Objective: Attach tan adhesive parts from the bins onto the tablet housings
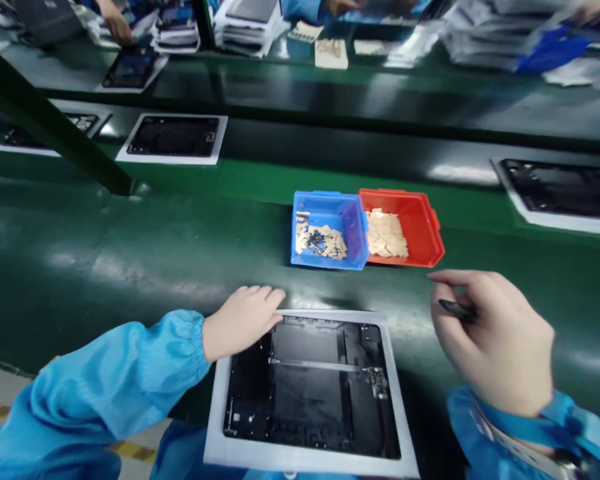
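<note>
An opened tablet housing (310, 393) lies on a white sheet (260, 453) at the bench's near edge, its dark inside facing up, with a pale strip across it and a small circuit board at the right. My left hand (245, 320) rests over its upper left corner, fingers stretched out and holding nothing. To the right, above the bench, my right hand (495, 340) is closed around a slim black tool (457, 311); most of the tool is hidden in the palm, so its kind is unclear. A strap circles that wrist.
Beyond the housing stand a blue bin (330, 200) with beige pieces and small dark parts, and a red bin (420, 230) with beige pieces. More tablet housings (175, 137) lie along the line. A green post (55, 127) slants at left. Co-workers' hands (114, 21) show across the bench.
</note>
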Action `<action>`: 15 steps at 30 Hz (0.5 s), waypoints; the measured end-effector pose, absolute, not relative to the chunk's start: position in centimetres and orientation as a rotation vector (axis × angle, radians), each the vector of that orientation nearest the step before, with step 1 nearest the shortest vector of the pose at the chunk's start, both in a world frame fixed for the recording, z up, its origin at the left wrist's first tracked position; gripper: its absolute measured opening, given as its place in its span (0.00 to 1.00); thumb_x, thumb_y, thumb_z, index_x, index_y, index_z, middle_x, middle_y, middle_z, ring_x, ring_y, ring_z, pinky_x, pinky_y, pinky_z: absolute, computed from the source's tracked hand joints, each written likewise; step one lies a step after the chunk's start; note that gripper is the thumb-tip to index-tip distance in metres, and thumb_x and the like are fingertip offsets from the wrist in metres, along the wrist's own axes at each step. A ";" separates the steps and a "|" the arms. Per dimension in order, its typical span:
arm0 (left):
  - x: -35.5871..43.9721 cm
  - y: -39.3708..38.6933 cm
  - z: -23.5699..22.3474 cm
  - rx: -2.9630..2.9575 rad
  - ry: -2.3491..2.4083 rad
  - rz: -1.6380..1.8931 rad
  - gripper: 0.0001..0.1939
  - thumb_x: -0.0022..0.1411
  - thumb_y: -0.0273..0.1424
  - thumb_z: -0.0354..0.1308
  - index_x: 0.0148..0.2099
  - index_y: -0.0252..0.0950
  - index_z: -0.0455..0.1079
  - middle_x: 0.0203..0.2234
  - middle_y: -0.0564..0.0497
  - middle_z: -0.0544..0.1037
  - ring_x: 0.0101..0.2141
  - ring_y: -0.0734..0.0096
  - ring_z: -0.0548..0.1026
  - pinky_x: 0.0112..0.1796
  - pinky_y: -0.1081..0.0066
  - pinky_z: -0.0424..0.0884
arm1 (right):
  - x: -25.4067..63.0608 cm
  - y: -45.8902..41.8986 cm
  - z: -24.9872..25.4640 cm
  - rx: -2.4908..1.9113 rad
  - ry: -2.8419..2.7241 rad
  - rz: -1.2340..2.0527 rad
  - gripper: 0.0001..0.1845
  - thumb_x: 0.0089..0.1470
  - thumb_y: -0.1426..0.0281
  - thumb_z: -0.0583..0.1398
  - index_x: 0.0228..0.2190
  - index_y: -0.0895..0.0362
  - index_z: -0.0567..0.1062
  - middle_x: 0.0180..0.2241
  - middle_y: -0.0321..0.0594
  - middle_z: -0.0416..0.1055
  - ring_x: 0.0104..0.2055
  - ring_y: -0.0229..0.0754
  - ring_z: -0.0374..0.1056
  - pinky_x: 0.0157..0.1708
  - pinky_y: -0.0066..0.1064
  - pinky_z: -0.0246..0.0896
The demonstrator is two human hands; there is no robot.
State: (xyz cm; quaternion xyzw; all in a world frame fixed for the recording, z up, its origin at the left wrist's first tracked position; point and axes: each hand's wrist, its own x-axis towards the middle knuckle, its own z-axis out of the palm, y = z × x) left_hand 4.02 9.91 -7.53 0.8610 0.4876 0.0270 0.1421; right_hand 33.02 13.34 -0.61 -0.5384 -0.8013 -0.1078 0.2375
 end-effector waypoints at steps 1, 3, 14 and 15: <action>4.8 9.6 -7.4 2.518 1.399 0.017 0.04 0.64 0.27 0.50 0.41 0.35 0.64 0.34 0.48 0.72 0.34 0.63 0.72 0.35 0.64 0.71 | 33.0 14.2 -0.1 -1.443 -2.162 -0.315 0.03 0.54 0.74 0.56 0.32 0.57 0.70 0.29 0.42 0.71 0.33 0.40 0.70 0.29 0.27 0.61; 5.9 8.2 -7.1 2.580 1.418 -0.023 0.07 0.63 0.21 0.47 0.37 0.35 0.64 0.35 0.47 0.72 0.35 0.64 0.72 0.35 0.66 0.71 | 33.2 15.8 0.6 -1.392 -2.102 -0.325 0.03 0.53 0.74 0.56 0.32 0.58 0.71 0.28 0.42 0.71 0.32 0.39 0.69 0.29 0.27 0.60; -4.2 27.2 5.8 2.590 1.818 0.786 0.18 0.64 0.24 0.42 0.50 0.38 0.69 0.44 0.52 0.75 0.45 0.65 0.72 0.50 0.62 0.66 | 37.3 19.3 0.3 -1.525 -1.552 -0.052 0.07 0.52 0.70 0.57 0.34 0.54 0.74 0.25 0.37 0.69 0.22 0.37 0.64 0.23 0.29 0.58; -4.6 31.3 6.0 2.539 1.848 0.797 0.18 0.64 0.23 0.43 0.51 0.35 0.68 0.46 0.51 0.75 0.48 0.65 0.71 0.53 0.61 0.65 | 37.5 19.2 0.3 -1.526 -1.587 -0.069 0.07 0.52 0.70 0.57 0.35 0.53 0.73 0.24 0.37 0.68 0.21 0.37 0.63 0.24 0.30 0.58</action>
